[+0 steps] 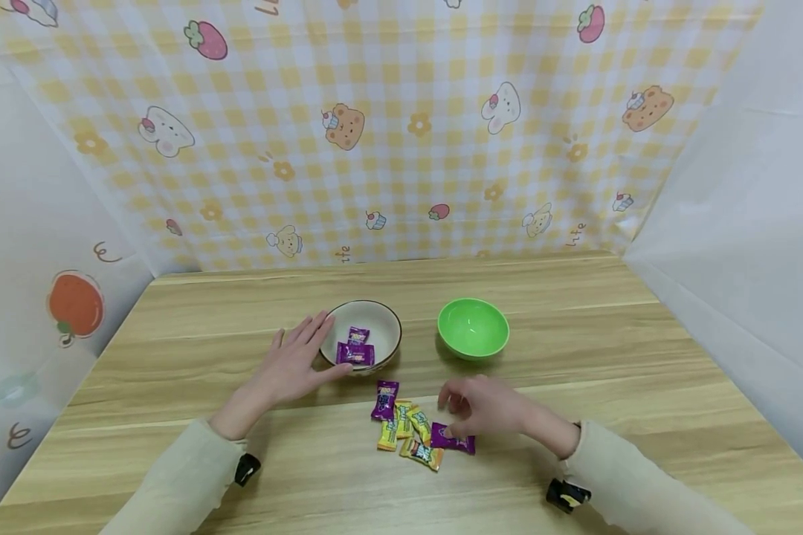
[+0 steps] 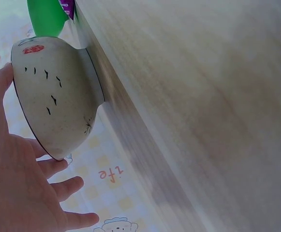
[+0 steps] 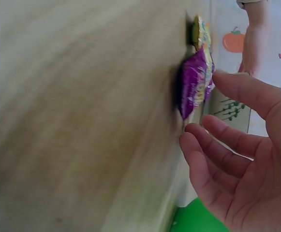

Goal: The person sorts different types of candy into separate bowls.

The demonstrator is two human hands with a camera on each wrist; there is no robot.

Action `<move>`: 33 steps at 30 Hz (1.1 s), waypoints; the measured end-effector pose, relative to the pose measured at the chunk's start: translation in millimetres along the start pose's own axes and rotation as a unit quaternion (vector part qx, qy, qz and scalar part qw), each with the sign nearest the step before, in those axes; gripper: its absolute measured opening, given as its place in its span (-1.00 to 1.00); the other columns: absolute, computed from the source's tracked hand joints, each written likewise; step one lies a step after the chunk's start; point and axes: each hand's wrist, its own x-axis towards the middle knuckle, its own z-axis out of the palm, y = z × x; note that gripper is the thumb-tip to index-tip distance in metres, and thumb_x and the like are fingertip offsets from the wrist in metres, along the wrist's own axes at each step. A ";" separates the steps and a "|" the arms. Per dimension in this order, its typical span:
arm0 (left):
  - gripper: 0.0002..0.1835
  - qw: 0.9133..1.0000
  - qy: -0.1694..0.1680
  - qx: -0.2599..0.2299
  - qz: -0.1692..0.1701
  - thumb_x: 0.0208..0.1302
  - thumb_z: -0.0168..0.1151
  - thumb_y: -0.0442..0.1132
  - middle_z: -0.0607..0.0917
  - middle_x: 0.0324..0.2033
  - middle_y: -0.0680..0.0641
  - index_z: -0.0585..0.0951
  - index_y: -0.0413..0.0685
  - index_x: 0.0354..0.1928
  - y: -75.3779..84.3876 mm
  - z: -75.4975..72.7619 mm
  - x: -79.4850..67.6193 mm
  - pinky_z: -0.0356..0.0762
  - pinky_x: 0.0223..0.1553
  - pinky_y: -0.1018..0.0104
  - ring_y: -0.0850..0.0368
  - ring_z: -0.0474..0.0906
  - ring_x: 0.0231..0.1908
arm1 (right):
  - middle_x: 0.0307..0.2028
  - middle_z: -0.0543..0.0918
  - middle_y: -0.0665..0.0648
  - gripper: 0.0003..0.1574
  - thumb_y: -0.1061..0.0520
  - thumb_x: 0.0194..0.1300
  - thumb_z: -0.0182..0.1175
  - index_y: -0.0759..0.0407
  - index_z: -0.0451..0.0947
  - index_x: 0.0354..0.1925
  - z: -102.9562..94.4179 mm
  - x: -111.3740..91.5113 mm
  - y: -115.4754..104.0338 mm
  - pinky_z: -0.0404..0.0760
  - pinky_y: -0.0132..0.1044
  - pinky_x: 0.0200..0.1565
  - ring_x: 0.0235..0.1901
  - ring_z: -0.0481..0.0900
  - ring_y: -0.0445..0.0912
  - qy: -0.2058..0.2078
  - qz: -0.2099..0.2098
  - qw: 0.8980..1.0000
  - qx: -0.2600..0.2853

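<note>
My left hand (image 1: pixel 293 371) rests at the left rim of a white bowl with a dark edge (image 1: pixel 387 327), its fingers spread and its thumb along the near side. Two purple-wrapped candies (image 1: pixel 356 354) lie inside that bowl. My right hand (image 1: pixel 491 407) is just above a purple-wrapped candy (image 1: pixel 460 443) at the right end of a small pile. In the right wrist view a gap shows between the thumb and the bent fingers, with the purple candy (image 3: pixel 193 87) beyond them. Several yellow-wrapped candies (image 1: pixel 404 420) and another purple candy (image 1: pixel 385 401) make up the rest of the pile.
A green bowl (image 1: pixel 473 327) stands right of the white one, beyond my right hand. The wood-grain table (image 1: pixel 334 483) ends at a yellow checked cloth (image 1: pixel 401 171) hanging behind it. Pale sheets hang at both sides.
</note>
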 end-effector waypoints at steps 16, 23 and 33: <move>0.01 1.000 0.004 -0.001 -0.001 0.00 -0.17 0.47 0.01 0.31 -0.14 0.02 -0.09 0.34 -1.6 2.7 0.2 -0.28 0.11 -0.24 -0.15 -0.11 0.26 | -0.51 0.43 -0.14 -0.68 0.05 -0.10 0.36 0.10 0.51 -0.34 9.3 -7.3 -0.5 0.39 -0.45 -0.41 -0.51 0.36 -0.29 -0.012 -0.010 1.000 0.010; 0.01 1.000 0.003 -0.003 -0.003 0.00 -0.18 0.47 -0.01 0.31 -0.13 0.02 -0.09 0.34 -1.8 2.8 0.1 -0.29 0.12 -0.24 -0.14 -0.12 0.26 | -0.51 0.45 -0.16 -0.69 0.14 -0.15 0.35 0.00 0.43 -0.40 12.2 -5.3 0.3 0.41 -0.43 -0.41 -0.49 0.40 -0.28 -0.032 0.005 0.999 0.041; 0.00 1.000 0.004 -0.005 0.000 0.01 -0.17 0.46 -0.01 0.31 -0.14 0.01 -0.10 0.34 -1.5 2.1 0.0 -0.29 0.11 -0.24 -0.15 -0.12 0.26 | -0.52 0.45 -0.16 -0.71 0.08 -0.03 0.32 0.04 0.43 -0.33 7.2 -4.1 4.4 0.42 -0.42 -0.43 -0.51 0.39 -0.30 -0.046 0.009 0.997 0.066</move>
